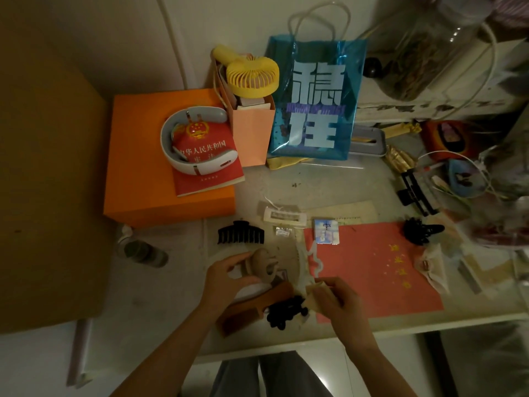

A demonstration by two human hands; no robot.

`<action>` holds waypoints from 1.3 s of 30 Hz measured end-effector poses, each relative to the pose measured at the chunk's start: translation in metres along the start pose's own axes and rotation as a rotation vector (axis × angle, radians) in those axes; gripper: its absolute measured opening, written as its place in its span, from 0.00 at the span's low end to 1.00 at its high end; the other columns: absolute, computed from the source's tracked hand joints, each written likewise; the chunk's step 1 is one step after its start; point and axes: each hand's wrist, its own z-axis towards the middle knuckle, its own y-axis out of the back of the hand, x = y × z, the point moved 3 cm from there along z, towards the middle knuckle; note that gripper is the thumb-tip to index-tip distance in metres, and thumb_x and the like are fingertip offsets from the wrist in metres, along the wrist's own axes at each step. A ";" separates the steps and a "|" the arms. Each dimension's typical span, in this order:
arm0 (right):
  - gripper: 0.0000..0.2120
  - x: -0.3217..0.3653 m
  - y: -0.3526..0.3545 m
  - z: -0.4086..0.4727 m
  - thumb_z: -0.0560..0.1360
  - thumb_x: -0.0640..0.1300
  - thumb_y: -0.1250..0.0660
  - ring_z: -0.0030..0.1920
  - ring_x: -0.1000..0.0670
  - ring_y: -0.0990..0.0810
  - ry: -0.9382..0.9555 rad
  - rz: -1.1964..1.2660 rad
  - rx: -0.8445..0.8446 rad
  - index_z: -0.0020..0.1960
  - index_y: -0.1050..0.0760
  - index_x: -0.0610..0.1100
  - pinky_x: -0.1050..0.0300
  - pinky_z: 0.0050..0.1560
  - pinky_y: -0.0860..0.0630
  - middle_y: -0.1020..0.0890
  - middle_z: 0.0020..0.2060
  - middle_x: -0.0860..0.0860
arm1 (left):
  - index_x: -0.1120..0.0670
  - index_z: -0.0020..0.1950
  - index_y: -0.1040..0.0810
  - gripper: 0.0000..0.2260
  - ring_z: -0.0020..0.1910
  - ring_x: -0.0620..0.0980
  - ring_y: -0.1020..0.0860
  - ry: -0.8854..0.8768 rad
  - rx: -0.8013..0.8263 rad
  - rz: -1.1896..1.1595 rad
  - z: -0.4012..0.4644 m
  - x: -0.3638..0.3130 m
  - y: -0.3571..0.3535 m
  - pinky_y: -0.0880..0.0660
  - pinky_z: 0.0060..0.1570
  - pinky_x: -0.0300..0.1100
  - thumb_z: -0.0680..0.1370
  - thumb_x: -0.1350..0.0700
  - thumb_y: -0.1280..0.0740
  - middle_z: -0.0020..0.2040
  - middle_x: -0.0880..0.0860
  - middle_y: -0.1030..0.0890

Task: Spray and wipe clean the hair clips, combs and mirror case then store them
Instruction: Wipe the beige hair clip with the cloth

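Note:
My left hand [229, 277] holds a beige claw hair clip [262, 266] just above the table. My right hand [339, 300] grips a folded beige wipe [313, 293] close to the clip's right. Under my hands lie a brown wooden comb [252, 306], a black claw clip [286, 310] and a white comb [305, 260]. A second black claw clip [240, 233] sits behind them. Another black clip [419, 229] rests at the pink sheet's far corner. A small mirror case [327, 231] lies on that sheet's left corner. A spray bottle [141, 250] lies on its side at the left.
An orange box [137, 173] with a red booklet and a neck device stands at the back left. A blue bag [315, 98], a peach bag [250, 133] and a yellow fan [252, 73] stand behind. A pink sheet [372, 267] covers the right. Clutter fills the far right edge.

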 end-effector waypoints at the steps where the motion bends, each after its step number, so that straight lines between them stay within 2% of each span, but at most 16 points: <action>1: 0.03 0.002 0.000 0.000 0.76 0.39 0.32 0.40 0.46 0.18 0.008 0.000 0.002 0.46 0.21 0.45 0.48 0.43 0.21 0.17 0.37 0.48 | 0.40 0.54 0.23 0.24 0.49 0.29 0.25 -0.008 -0.014 -0.009 -0.001 -0.005 0.004 0.32 0.47 0.20 0.64 0.58 0.20 0.51 0.35 0.22; 4: 0.06 0.008 0.000 0.000 0.77 0.40 0.34 0.36 0.48 0.22 0.023 0.011 0.015 0.43 0.19 0.44 0.53 0.40 0.25 0.19 0.36 0.41 | 0.37 0.52 0.22 0.24 0.50 0.29 0.24 -0.049 -0.038 -0.039 -0.005 -0.023 0.016 0.31 0.48 0.22 0.63 0.58 0.20 0.50 0.34 0.21; 7: 0.10 0.016 0.002 0.001 0.78 0.40 0.35 0.37 0.48 0.26 0.020 0.043 0.010 0.43 0.19 0.37 0.53 0.40 0.30 0.21 0.38 0.34 | 0.42 0.55 0.21 0.24 0.51 0.27 0.25 -0.103 -0.060 -0.070 -0.009 -0.047 0.029 0.30 0.49 0.22 0.62 0.57 0.20 0.51 0.35 0.21; 9: 0.10 0.025 0.004 0.002 0.78 0.41 0.35 0.38 0.47 0.24 0.026 0.076 -0.005 0.42 0.18 0.39 0.52 0.41 0.28 0.19 0.37 0.37 | 0.45 0.57 0.21 0.25 0.52 0.27 0.25 -0.153 -0.057 -0.089 -0.012 -0.066 0.037 0.30 0.49 0.22 0.61 0.56 0.21 0.53 0.36 0.21; 12: 0.11 0.047 0.008 0.002 0.78 0.44 0.36 0.39 0.49 0.22 0.058 0.147 -0.026 0.44 0.16 0.43 0.51 0.43 0.25 0.17 0.36 0.41 | 0.48 0.57 0.20 0.26 0.54 0.33 0.22 -0.245 -0.052 -0.105 -0.019 -0.097 0.049 0.27 0.52 0.27 0.60 0.53 0.22 0.55 0.41 0.19; 16: 0.14 0.083 0.022 0.003 0.78 0.46 0.35 0.38 0.46 0.22 0.093 0.309 -0.075 0.45 0.18 0.36 0.52 0.42 0.26 0.19 0.33 0.42 | 0.43 0.54 0.22 0.23 0.53 0.31 0.23 -0.369 -0.051 -0.067 -0.031 -0.142 0.062 0.28 0.50 0.24 0.61 0.53 0.23 0.50 0.33 0.19; 19: 0.12 0.119 0.034 0.001 0.78 0.45 0.35 0.43 0.45 0.20 0.197 0.405 -0.114 0.51 0.18 0.38 0.51 0.46 0.24 0.16 0.40 0.43 | 0.40 0.54 0.22 0.22 0.53 0.34 0.21 -0.432 -0.026 -0.056 -0.038 -0.171 0.070 0.26 0.50 0.28 0.62 0.53 0.23 0.51 0.33 0.19; 21: 0.12 0.143 0.043 -0.001 0.78 0.45 0.36 0.46 0.45 0.18 0.271 0.439 -0.123 0.54 0.18 0.40 0.54 0.45 0.23 0.15 0.44 0.43 | 0.40 0.54 0.21 0.22 0.55 0.37 0.22 -0.436 -0.017 -0.064 -0.042 -0.188 0.075 0.25 0.52 0.31 0.62 0.50 0.23 0.53 0.36 0.18; 24: 0.12 0.178 0.054 -0.008 0.78 0.45 0.37 0.46 0.49 0.16 0.349 0.465 -0.105 0.54 0.18 0.42 0.60 0.43 0.22 0.14 0.44 0.47 | 0.41 0.57 0.20 0.25 0.59 0.35 0.25 -0.442 -0.019 -0.025 -0.048 -0.213 0.082 0.29 0.59 0.36 0.60 0.45 0.24 0.56 0.36 0.19; 26: 0.12 0.196 0.058 -0.015 0.78 0.46 0.37 0.46 0.49 0.17 0.383 0.469 -0.100 0.53 0.18 0.43 0.56 0.44 0.21 0.15 0.43 0.47 | 0.41 0.58 0.20 0.26 0.61 0.36 0.26 -0.458 -0.020 0.000 -0.053 -0.230 0.085 0.30 0.63 0.40 0.61 0.45 0.24 0.58 0.37 0.20; 29: 0.11 0.218 0.058 -0.027 0.78 0.46 0.37 0.42 0.39 0.22 0.458 0.456 -0.049 0.49 0.16 0.44 0.42 0.47 0.24 0.19 0.43 0.34 | 0.42 0.58 0.20 0.27 0.60 0.38 0.24 -0.488 -0.046 -0.023 -0.060 -0.252 0.088 0.27 0.62 0.45 0.59 0.43 0.24 0.57 0.38 0.19; 30: 0.10 0.224 0.058 -0.030 0.77 0.45 0.36 0.42 0.37 0.22 0.477 0.459 -0.030 0.49 0.16 0.44 0.40 0.47 0.24 0.19 0.43 0.33 | 0.42 0.57 0.19 0.27 0.59 0.39 0.23 -0.505 -0.057 -0.029 -0.063 -0.259 0.089 0.26 0.61 0.46 0.58 0.43 0.24 0.56 0.38 0.19; 32: 0.08 0.231 0.057 -0.033 0.76 0.41 0.34 0.46 0.38 0.18 0.482 0.470 -0.014 0.50 0.16 0.44 0.42 0.47 0.22 0.16 0.43 0.40 | 0.44 0.57 0.19 0.27 0.58 0.40 0.22 -0.551 -0.076 -0.013 -0.067 -0.272 0.092 0.25 0.61 0.48 0.58 0.43 0.23 0.55 0.39 0.18; 35: 0.06 0.244 0.057 -0.035 0.73 0.38 0.31 0.45 0.45 0.16 0.497 0.473 -0.004 0.48 0.17 0.45 0.55 0.40 0.21 0.14 0.42 0.46 | 0.44 0.57 0.19 0.26 0.59 0.35 0.24 -0.641 -0.109 0.015 -0.075 -0.291 0.099 0.26 0.60 0.41 0.59 0.44 0.24 0.56 0.35 0.20; 37: 0.05 0.253 0.057 -0.035 0.72 0.38 0.30 0.43 0.45 0.16 0.518 0.469 -0.010 0.46 0.17 0.45 0.54 0.40 0.22 0.14 0.40 0.45 | 0.42 0.57 0.19 0.25 0.60 0.32 0.26 -0.694 -0.135 0.041 -0.080 -0.303 0.105 0.27 0.57 0.31 0.60 0.45 0.24 0.57 0.32 0.22; 39: 0.04 0.264 0.057 -0.036 0.72 0.38 0.29 0.42 0.44 0.17 0.547 0.481 -0.018 0.45 0.17 0.44 0.55 0.40 0.21 0.15 0.39 0.45 | 0.38 0.56 0.19 0.25 0.59 0.34 0.25 -0.705 -0.155 0.069 -0.083 -0.312 0.110 0.27 0.55 0.30 0.59 0.46 0.23 0.56 0.34 0.21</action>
